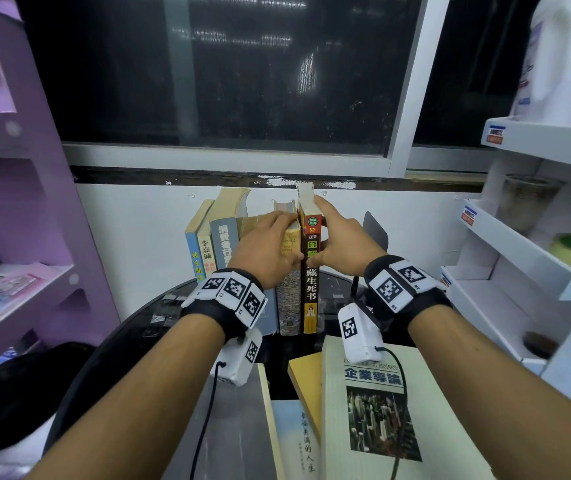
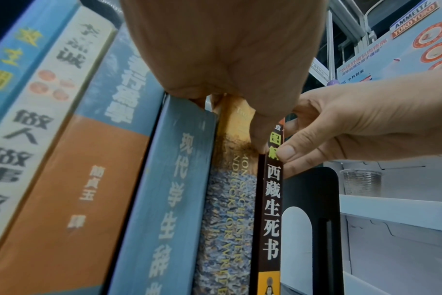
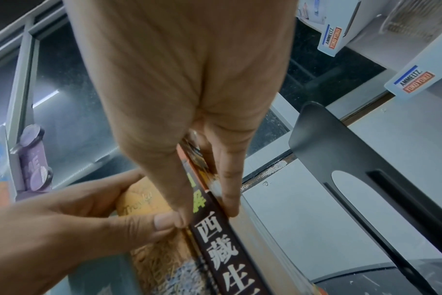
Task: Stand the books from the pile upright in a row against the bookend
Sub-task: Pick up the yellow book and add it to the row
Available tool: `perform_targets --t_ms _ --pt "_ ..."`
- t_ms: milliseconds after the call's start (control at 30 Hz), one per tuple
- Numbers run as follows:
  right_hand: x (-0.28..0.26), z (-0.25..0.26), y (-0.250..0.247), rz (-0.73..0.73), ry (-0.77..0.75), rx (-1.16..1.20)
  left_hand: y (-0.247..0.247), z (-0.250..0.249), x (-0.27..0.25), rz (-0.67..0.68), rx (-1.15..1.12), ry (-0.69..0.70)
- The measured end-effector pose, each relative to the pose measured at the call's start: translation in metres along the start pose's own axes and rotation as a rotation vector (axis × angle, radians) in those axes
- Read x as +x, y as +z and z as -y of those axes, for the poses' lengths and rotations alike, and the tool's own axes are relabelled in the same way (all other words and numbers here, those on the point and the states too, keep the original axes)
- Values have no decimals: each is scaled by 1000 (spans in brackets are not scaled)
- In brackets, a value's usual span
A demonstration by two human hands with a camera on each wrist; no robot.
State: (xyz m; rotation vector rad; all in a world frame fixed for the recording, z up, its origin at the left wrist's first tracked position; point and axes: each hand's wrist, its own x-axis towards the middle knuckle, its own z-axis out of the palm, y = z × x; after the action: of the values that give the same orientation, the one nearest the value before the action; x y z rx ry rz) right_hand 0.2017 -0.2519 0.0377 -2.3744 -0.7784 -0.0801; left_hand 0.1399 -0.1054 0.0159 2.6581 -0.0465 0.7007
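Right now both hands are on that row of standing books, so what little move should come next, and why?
Probably slide the dark-spined book rightward until it meets the black bookend. The right hand pinches that book and the left hand grips the patterned book beside it, yet a gap shows between the dark-spined book and the bookend, so the row is not braced.

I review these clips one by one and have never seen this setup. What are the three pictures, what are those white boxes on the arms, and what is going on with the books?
No machine here: a person works bare-handed, wearing wrist cameras in white boxes. The wide picture comes from a head camera; the other two look along each hand. On the dark table, books stand in a row. The right hand grips the dark-spined book at the row's right end; the left hand holds the patterned book beside it. The black bookend stands just right, a gap between. More books lie flat nearby.
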Motion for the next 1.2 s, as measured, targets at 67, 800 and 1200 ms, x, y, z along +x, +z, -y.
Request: perform_targets --t_ms 67,800,1200 --pt "-4 1 -3 -4 -2 23 -3 -2 -2 19 -14 9" --pt "-110 7 -41 179 155 -44 -16 -30 -77 171 -71 -53" --pt "-179 -20 -50 314 388 -187 14 -75 -109 574 -268 -257"
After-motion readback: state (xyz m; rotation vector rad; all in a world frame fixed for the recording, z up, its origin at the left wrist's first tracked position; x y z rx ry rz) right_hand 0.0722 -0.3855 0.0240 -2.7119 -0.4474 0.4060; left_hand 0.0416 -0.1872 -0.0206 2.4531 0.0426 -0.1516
